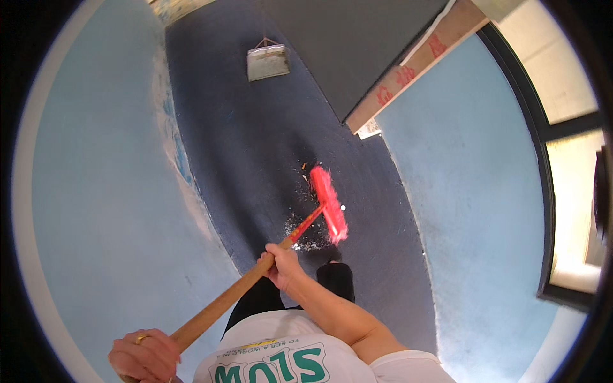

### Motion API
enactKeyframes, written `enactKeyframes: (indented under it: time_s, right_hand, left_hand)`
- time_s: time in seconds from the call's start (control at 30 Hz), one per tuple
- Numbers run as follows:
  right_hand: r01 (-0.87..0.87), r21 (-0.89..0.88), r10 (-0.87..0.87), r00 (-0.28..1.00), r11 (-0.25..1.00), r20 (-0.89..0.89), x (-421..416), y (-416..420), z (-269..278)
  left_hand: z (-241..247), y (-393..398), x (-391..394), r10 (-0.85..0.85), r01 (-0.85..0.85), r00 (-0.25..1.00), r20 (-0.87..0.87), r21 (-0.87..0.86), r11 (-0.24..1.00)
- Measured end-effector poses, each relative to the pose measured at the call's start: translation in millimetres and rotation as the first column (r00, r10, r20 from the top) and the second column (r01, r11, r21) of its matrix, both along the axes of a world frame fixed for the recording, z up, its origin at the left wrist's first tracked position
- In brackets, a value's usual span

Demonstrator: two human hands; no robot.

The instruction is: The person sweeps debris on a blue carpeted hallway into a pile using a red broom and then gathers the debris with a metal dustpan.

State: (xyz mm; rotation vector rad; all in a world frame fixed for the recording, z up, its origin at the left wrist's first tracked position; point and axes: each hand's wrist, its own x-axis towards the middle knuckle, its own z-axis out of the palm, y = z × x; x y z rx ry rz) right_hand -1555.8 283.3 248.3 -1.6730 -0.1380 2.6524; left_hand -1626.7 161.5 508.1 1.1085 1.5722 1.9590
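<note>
A broom with a wooden handle (227, 299) slants across my front. Near its top end, my left hand (146, 354), with a ring on one finger, is wrapped around the wood. My right hand (282, 265) grips the handle lower down, close to where its red section begins. The red bristle head (328, 203) rests on the dark floor, slightly blurred. Scattered debris (306, 246), with white flakes and small bits, lies to the left of the bristles and in front of my feet. A small white round spot (343, 208) shows just right of the head.
A dustpan (268, 63) with a thin upright handle stands farther ahead on the dark floor (230, 119). Blue walls (105, 182) flank me on both sides. A dark door panel (354, 43) with a wooden edge (412, 69) juts in from the right. A black-framed window (546, 134) is far right.
</note>
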Motion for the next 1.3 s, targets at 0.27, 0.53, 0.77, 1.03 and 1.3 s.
enactKeyframes:
  time_s: [0.27,0.53,0.77,1.03,1.3]
  right_hand:
    - [-0.319,0.253,0.342,0.938,0.914,-0.053,-92.3,152.7,-95.0]
    - [-0.615,-0.081,0.620,0.782,0.785,0.072,31.6,58.2,-58.7]
    - [-0.573,0.111,0.581,0.812,0.812,-0.053,35.5,93.0,-9.3]
    - [-0.704,0.034,0.701,0.710,0.710,0.063,66.4,82.3,-120.2]
    - [-0.718,0.016,0.718,0.696,0.696,-0.010,106.5,58.8,-2.0]
  left_hand:
    - [-135.9,85.0,53.1,0.422,-0.420,0.905,-0.051,0.048,0.906]
    - [-49.1,78.7,155.2,0.755,-0.742,0.654,-0.057,-0.243,0.625]
    - [-47.0,81.2,200.0,0.732,-0.811,0.581,-0.355,-0.333,0.481]
    - [-102.1,89.4,214.4,0.848,-0.819,0.530,0.012,-0.253,0.515]
    - [-14.1,52.8,253.5,0.784,-0.842,0.536,-0.314,-0.125,0.525]
